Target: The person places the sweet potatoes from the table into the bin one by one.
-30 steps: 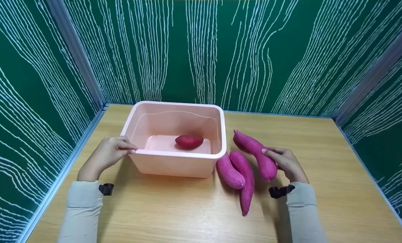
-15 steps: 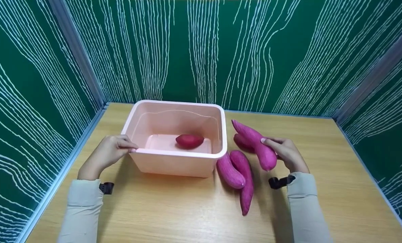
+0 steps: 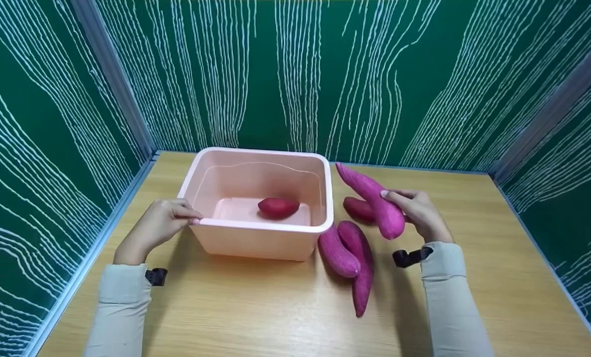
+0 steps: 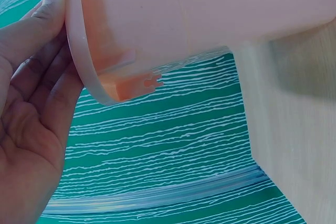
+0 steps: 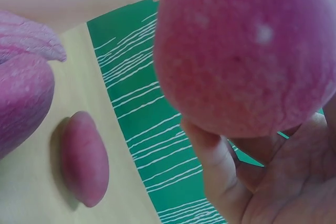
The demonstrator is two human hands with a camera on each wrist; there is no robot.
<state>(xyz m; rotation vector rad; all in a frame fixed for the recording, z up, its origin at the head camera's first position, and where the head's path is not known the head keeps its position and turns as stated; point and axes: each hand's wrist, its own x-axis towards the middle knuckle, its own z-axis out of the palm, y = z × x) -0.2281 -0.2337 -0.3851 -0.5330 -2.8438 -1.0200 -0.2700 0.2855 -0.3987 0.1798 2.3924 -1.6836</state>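
My left hand [image 3: 159, 228] pinches the front left rim of a pale pink plastic bin [image 3: 255, 244]; in the left wrist view the thumb lies on the outside of that rim [image 4: 79, 40]. Inside the bin, a small dark red sweet potato [image 3: 278, 208] lies on the floor. My right hand [image 3: 419, 213] grips a long purple-pink sweet potato [image 3: 367, 191] by its thicker end, thumb on top. It is raised over the table, its thin tip pointing to the bin's right rim. The right wrist view shows its blunt end [image 5: 247, 51] up close.
Under the held one, a small reddish sweet potato [image 3: 357, 209] lies on the wooden table [image 3: 255, 312]. Two longer sweet potatoes, a stubby one [image 3: 339, 254] and a slender one [image 3: 362, 292], lie against each other right of the bin. Green, white-streaked walls [image 3: 364, 74] surround the table.
My right hand has lifted the long sweet potato up and away from the table, uncovering the small reddish one beneath. My left hand and the bin have stayed put.
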